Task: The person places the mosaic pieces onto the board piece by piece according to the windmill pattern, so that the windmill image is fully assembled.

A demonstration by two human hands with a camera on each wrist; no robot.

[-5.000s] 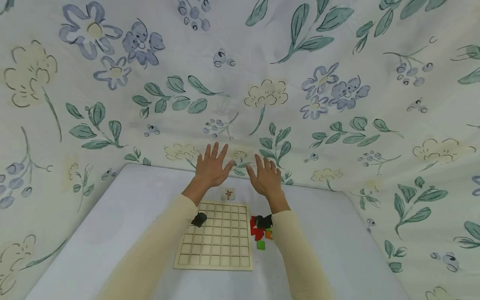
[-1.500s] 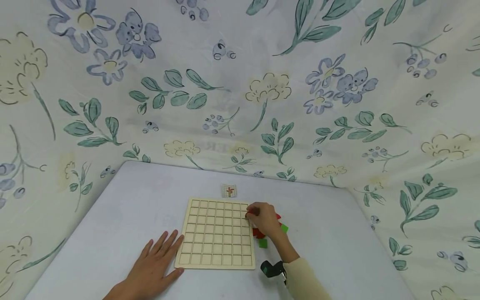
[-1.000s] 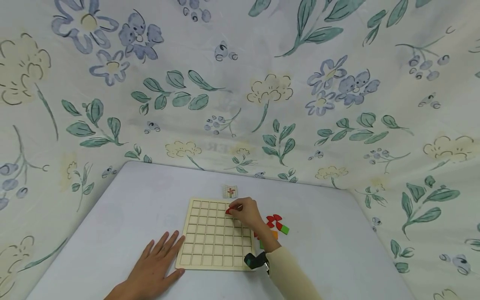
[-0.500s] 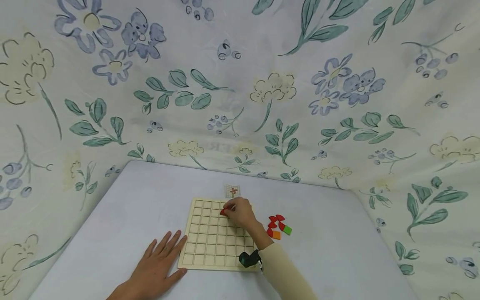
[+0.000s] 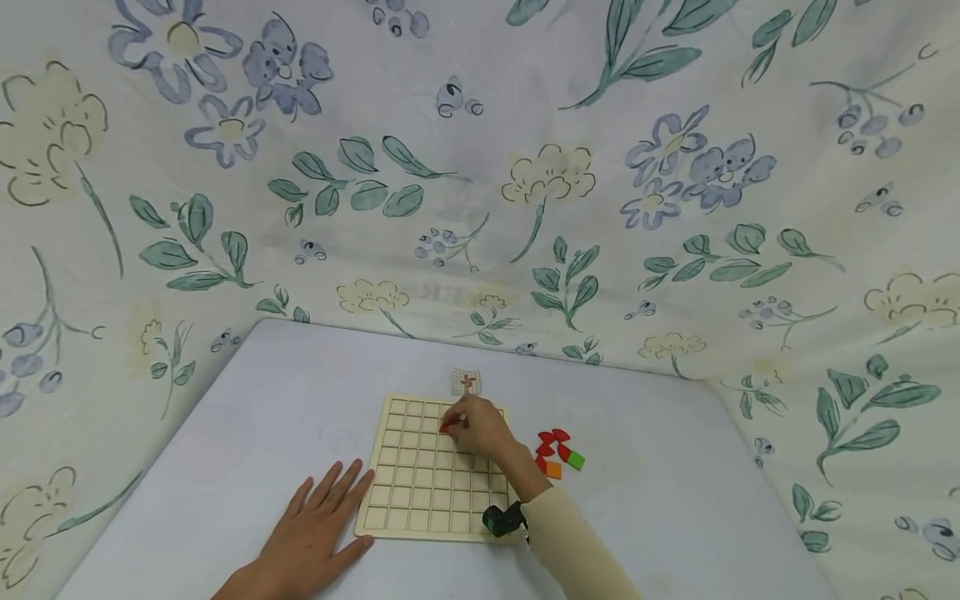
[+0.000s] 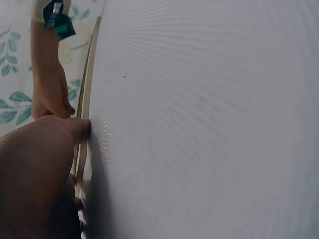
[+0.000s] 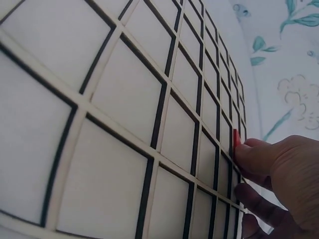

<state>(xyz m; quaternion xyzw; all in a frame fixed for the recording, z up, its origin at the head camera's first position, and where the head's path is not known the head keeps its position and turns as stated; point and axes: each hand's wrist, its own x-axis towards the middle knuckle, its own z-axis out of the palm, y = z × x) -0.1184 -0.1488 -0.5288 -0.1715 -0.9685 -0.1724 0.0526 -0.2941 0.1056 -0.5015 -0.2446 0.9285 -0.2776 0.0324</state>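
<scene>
At the near left of the white table (image 5: 675,500), a person's left hand (image 5: 303,533) lies palm down, its fingers straight, spread and relaxed. The fingertips reach the left edge of the board (image 5: 408,480), and the thumb lies at its near left corner. On the near right, a cream sleeve (image 5: 581,546) slants in, with a black device (image 5: 501,521) at the wrist, over the board's near right corner.

The board is pale, flat on the table and divided into square cells by thin ridges. Over its far part, the right hand (image 5: 480,429) grasps a red piece (image 7: 236,138), pinched by the fingertips. The piece is tilted up on edge at the far rows, about midway between left and right; whether it touches a cell cannot be told.

Just right of the board, red fan-shaped pieces (image 5: 545,451) lie in a loose cluster with an orange square (image 5: 553,471) and a green square (image 5: 575,460). Beyond the board's far edge lies a small card (image 5: 466,382) with a grid and a red figure. Farthest off hangs a white cloth (image 5: 450,317) printed with flowers and leaves.
</scene>
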